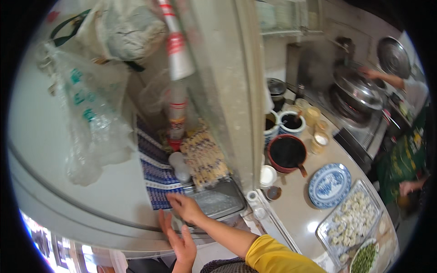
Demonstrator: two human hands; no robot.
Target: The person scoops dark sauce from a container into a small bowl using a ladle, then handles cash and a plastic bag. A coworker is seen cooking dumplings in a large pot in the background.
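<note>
My right hand [184,207], at the end of a yellow sleeve, is over the lower end of blue printed packets [158,170] laid in strips on the pale counter. My left hand [177,239] is just below it at the counter's front edge, fingers spread, with nothing seen in it. Whether the right fingers hold something small cannot be told. Beside them is a metal tray [218,199] with a transparent sheen. Wrapped chopsticks [205,158] lie partly over its far end. A small translucent cup [179,167] stands between the packets and the chopsticks.
A clear plastic bag [95,126] lies at left. Past an upright panel [239,85], a second counter holds a pot of dark liquid [286,153], a blue-and-white plate [329,186], a tray of dumplings [355,218] and chopped greens [364,259]. Another person reaches to a steaming wok's lid [358,85].
</note>
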